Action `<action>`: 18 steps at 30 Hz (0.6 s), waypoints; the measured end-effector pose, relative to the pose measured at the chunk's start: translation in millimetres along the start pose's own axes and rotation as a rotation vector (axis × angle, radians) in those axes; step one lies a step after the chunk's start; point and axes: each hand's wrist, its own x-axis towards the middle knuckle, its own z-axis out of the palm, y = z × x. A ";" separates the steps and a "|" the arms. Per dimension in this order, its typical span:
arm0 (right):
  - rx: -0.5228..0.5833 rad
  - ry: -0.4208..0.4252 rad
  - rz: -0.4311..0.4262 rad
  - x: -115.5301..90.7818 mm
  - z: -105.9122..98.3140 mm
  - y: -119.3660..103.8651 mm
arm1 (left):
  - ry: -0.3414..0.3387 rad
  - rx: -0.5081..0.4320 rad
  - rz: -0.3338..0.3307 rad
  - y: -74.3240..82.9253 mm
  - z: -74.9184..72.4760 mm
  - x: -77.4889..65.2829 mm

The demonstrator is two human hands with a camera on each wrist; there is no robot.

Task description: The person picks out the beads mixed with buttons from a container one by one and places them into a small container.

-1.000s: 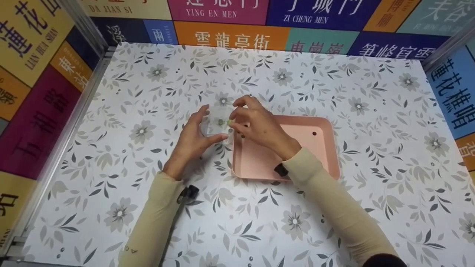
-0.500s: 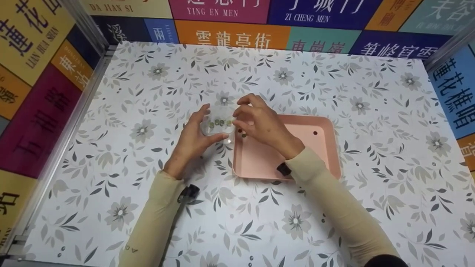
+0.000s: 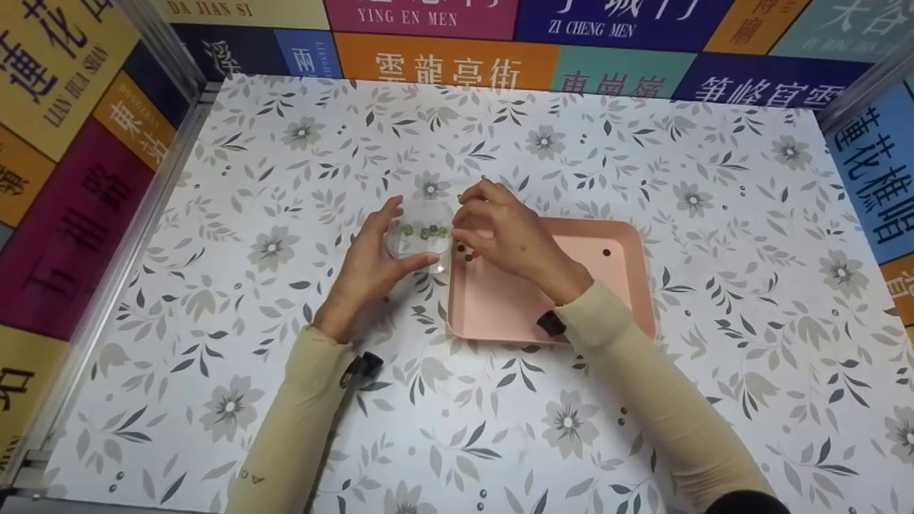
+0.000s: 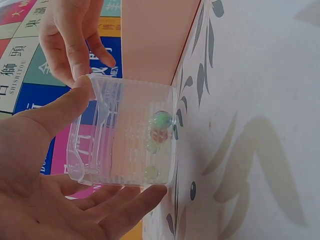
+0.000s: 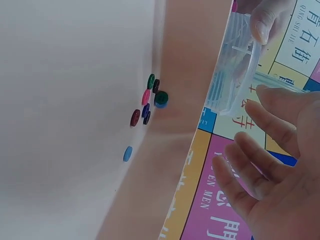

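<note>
My left hand [image 3: 364, 268] holds a clear plastic box [image 4: 130, 132] between the thumb and the fingers, on the table just left of the pink tray [image 3: 493, 310]. Inside the box, several glass marbles [image 4: 161, 120] lie at the bottom, greenish and one reddish. My right hand [image 3: 514, 239] hovers over the tray's left side, close to the box. In the right wrist view its fingers are loosely bent and apart, with nothing between them. Several small round buttons [image 5: 135, 118], green, pink, blue and dark red among them, lie in the tray.
A flower-patterned cover [image 3: 457, 428] lies over the table. Panels with large printed characters [image 3: 443, 68] stand along the back and both sides. A single dark button [image 3: 607, 252] lies toward the tray's right side.
A second ago something greenish was at my right fingertips beside the box; now several marbles show in the box and those fingers have drawn slightly right. My left hand stays put.
</note>
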 end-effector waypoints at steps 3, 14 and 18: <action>-0.006 -0.008 -0.004 -1.0 -3.8 -1.5 | -0.001 -0.002 0.002 -0.3 -0.7 0.1; 0.001 -0.035 0.038 -9.4 -15.0 0.8 | 0.003 -0.006 0.009 -0.9 -0.3 1.0; -0.004 -0.038 0.048 -11.0 -16.0 2.5 | -0.002 -0.003 -0.005 -0.7 0.3 1.0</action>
